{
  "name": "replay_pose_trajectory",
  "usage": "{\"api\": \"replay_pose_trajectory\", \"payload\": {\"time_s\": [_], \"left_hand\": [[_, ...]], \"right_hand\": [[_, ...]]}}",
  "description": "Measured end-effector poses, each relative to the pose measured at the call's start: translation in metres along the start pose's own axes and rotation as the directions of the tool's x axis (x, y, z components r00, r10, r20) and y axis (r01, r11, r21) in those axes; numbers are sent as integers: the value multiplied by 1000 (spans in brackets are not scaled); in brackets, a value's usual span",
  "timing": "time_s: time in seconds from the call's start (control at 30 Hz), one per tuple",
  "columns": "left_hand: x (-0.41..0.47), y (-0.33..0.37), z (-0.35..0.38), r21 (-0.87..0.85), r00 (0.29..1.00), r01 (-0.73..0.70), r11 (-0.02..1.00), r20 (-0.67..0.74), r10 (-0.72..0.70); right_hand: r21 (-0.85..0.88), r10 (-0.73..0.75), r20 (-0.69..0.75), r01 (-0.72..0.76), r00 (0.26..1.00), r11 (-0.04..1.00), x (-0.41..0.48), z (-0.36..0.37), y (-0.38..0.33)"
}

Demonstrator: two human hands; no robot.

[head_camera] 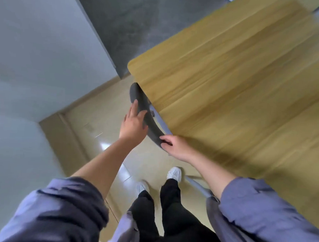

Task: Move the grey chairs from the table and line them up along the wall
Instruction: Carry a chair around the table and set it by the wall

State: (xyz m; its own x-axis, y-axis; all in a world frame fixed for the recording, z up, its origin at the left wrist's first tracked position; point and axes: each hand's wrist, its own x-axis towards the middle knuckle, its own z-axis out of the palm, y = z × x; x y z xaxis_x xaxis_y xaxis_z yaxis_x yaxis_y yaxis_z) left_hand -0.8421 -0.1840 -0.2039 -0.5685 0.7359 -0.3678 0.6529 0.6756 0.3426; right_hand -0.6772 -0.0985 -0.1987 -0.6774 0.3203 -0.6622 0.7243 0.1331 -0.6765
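Both hands, left hand (134, 123) & right hand (174, 146), seemingly grip chair back (151, 124).

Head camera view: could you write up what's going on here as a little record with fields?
setting: room corner, pale walls, shiny beige floor
table: wooden top, bare where it shows
chair: grey chair tucked under the table edge, only its curved backrest and some frame visible
left hand: left hand resting on the backrest top, fingers spread
right hand: right hand gripping the near end of the backrest
person: standing by the table, white shoes, black trousers, rolled sleeves
task stage: chair not yet pulled out
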Motion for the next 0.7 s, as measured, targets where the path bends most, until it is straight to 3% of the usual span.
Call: {"api": "replay_pose_trajectory", "payload": {"time_s": [0.13,0.3,0.4,0.53,0.7], "left_hand": [[-3,9,3,-331,979,163,929,-58,-193],[3,0,19,-611,933,317,725,63,-355],[4,1,28,-765,905,370,527,168,-391],[3,6,34,-795,836,507,332,360,-414],[-7,0,39,-813,800,512,276,335,-497]], "right_hand": [[-60,-30,-39,28,999,998,-5,13,14],[-452,-141,-90,86,986,888,1,32,36],[-521,-153,-113,73,982,850,7,37,40],[-546,-179,-88,103,980,831,12,39,47],[-548,-205,29,187,978,815,19,45,57]]}}
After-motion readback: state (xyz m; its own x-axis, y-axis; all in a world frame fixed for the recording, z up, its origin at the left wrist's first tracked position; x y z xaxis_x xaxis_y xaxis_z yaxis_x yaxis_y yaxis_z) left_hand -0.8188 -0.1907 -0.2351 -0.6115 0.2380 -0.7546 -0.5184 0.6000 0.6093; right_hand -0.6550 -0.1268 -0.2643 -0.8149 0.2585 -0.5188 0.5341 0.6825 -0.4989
